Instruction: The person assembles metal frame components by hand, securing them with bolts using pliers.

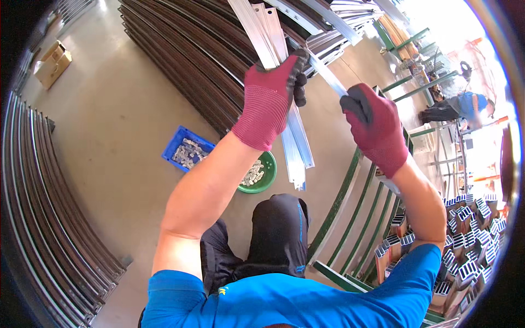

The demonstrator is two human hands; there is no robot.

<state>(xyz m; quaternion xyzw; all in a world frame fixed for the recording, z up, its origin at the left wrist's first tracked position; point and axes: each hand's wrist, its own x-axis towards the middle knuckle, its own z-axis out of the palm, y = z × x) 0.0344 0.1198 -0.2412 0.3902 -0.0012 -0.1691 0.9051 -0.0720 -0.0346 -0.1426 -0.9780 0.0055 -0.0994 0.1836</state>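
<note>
Blue shirt (284,303) fills the bottom edge, dark trousers (273,235) just above it at lower centre. Both forearms rise from there. Left hand (270,98) in a maroon glove, upper centre, fingers wrapped shut around a bundle of silver aluminium strips (290,131) that runs from the top of the frame down to mid-frame (lower ends hang free over the floor). Right hand (374,126), same glove, right of centre, fingers pinched closed on the end of a single silver strip (328,76) that slants up-left toward the bundle. Step in hand, as I judge it: one strip being handled against the held bundle. Any next move would call for the left grip to stay firm so the bundle does not fan out.

Green bowl (260,175) and blue crate (186,150) of small pale parts sit on the floor at centre left. Green metal rack (350,208) lower right, cut profile ends (470,240) beside it. Dark long profiles (186,65) stacked upper centre, cardboard box (52,63) upper left, another person (462,106) far right.
</note>
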